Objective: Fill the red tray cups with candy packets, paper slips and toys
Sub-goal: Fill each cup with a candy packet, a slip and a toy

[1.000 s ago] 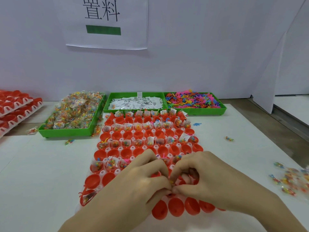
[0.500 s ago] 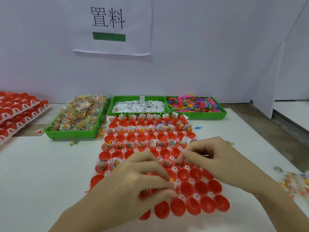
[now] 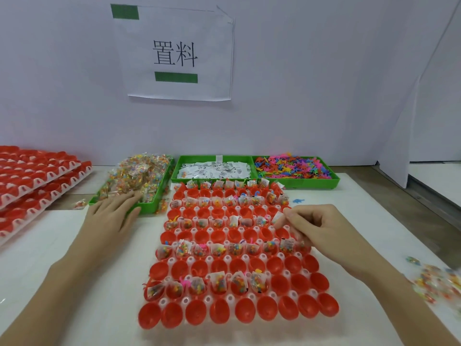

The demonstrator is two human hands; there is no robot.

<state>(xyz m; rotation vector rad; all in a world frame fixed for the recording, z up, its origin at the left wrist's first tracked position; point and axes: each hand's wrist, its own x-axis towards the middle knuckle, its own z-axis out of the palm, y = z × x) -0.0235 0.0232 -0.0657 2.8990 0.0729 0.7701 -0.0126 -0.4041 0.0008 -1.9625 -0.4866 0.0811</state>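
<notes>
White tabletop [image 3: 62,245] and a pale wall with a taped paper sign [image 3: 179,53] frame the scene; stacked red trays [image 3: 30,181] are cut off at left. The red tray [image 3: 237,318] lies centre, alternate rows filled. The left hand [image 3: 109,216], fingers straight, reaches the candy packets [image 3: 139,176]. The right hand [image 3: 316,228] pinches something too small to make out.
</notes>
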